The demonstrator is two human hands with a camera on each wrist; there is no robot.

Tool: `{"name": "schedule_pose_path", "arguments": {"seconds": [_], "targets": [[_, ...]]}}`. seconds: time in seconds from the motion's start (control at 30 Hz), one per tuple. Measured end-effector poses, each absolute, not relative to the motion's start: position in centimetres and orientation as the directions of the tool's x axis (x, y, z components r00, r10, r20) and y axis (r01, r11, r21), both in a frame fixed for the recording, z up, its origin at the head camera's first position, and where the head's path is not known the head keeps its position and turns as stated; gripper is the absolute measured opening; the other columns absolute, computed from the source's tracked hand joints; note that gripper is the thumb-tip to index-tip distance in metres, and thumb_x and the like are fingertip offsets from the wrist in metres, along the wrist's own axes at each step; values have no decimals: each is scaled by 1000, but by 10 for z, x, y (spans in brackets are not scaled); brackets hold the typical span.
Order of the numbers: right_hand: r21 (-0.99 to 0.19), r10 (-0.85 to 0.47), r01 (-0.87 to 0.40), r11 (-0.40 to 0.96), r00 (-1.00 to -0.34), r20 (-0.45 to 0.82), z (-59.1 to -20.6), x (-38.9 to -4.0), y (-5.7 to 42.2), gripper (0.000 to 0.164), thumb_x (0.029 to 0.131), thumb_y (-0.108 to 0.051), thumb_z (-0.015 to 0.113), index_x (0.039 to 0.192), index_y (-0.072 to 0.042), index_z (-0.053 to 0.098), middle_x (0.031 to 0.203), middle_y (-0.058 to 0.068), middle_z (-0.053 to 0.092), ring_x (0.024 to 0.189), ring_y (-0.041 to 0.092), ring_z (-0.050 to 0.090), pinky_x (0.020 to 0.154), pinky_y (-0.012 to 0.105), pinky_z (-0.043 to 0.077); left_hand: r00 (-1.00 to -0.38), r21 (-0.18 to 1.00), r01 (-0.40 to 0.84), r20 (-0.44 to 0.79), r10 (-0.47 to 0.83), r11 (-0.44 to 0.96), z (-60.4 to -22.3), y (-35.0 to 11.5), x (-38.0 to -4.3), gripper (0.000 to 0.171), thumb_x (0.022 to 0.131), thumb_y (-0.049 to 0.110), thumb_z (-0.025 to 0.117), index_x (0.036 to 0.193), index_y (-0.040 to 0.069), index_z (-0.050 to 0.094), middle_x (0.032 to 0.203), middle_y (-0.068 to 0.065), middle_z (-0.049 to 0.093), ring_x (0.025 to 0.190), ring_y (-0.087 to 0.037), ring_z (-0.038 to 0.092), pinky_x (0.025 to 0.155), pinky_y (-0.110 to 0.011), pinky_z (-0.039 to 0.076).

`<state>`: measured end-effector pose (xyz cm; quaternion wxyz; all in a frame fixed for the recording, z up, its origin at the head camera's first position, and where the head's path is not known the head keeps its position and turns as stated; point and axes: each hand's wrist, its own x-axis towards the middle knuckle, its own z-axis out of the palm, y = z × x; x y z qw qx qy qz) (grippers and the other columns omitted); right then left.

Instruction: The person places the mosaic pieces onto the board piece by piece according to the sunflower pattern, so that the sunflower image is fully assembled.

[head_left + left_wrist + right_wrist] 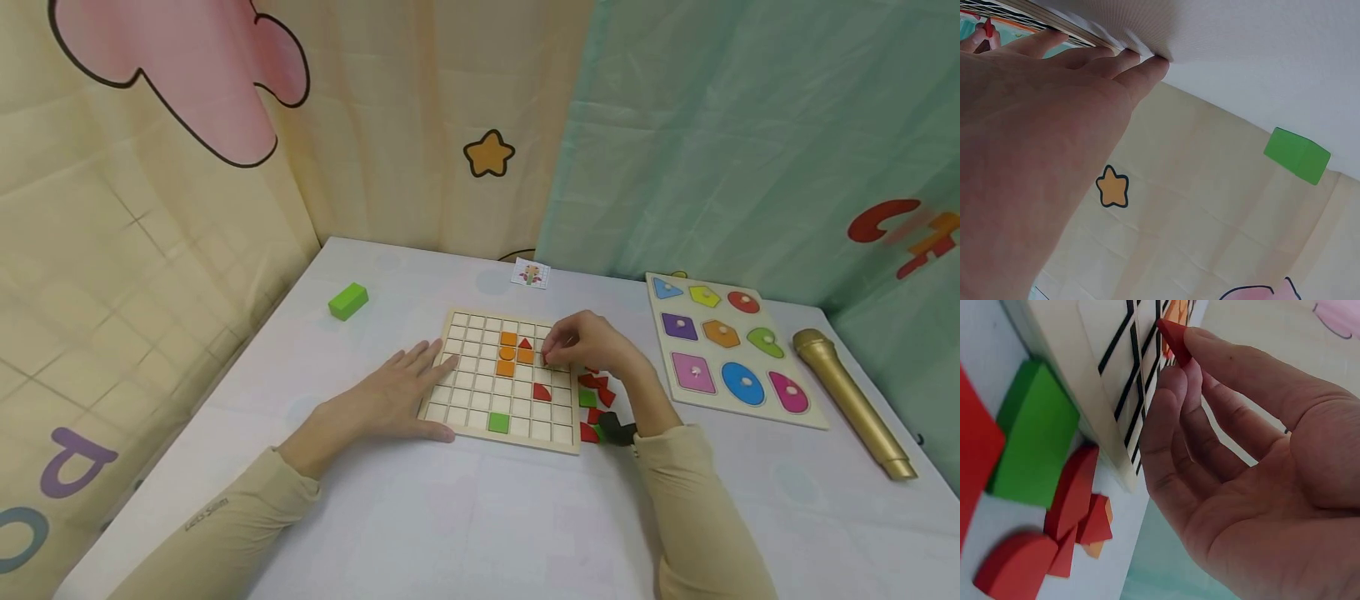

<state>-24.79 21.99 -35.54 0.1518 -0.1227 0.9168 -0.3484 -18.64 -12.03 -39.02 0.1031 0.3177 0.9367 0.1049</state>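
A wooden grid board (461, 400) lies on the white table. My left hand (386, 398) rests along its left edge with the fingers spread and nearly straight. Thumb and fingertips of my right hand (592, 343) pinch a small red puzzle piece (1175, 340) over the board's right part; the fingers partly cover its shape. Near the grid's upper middle lie several orange pieces (506, 367), one of them round, and a red triangle (525, 343). Lower down are a red quarter-circle (542, 392) and a green square (498, 422).
Loose red and green pieces (587, 398) lie right of the board, by a black object (617, 429) under my right wrist. A green block (348, 302) stands back left, a picture card (531, 273) behind. Rightward are a shape-puzzle board (667, 371) and gold microphone (855, 404).
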Motion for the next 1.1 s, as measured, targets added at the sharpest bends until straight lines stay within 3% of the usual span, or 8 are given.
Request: {"name": "schedule_pose_path", "arguments": {"seconds": [0.3, 0.87, 1.1], "targets": [[-700, -449, -209, 683, -876, -178, -360, -244, 198, 7, 94, -10, 80, 98, -4, 77, 88, 4, 75, 79, 17, 63, 75, 28, 54, -775, 259, 577, -125, 619, 775, -390, -120, -186, 114, 87, 76, 68, 170, 14, 20, 176, -22, 10, 163, -42, 11, 131, -60, 17], [-656, -434, -260, 709, -894, -115, -362, -240, 185, 13, 86, -1, 85, 96, -6, 78, 86, 3, 76, 79, 15, 69, 74, 28, 58, -779, 256, 570, -134, 613, 781, -390, -121, -187, 115, 86, 77, 68, 170, 16, 20, 176, -21, 8, 164, -42, 9, 131, -60, 16], [-628, -371, -249, 737, -926, -68, -356, -242, 194, 10, 91, -10, 83, 99, -7, 79, 87, 4, 75, 82, 19, 66, 77, 30, 56, -780, 257, 567, -136, 610, 782, -392, -121, -188, 115, 86, 78, 67, 170, 16, 19, 177, -20, 8, 164, -41, 9, 131, -60, 16]]}}
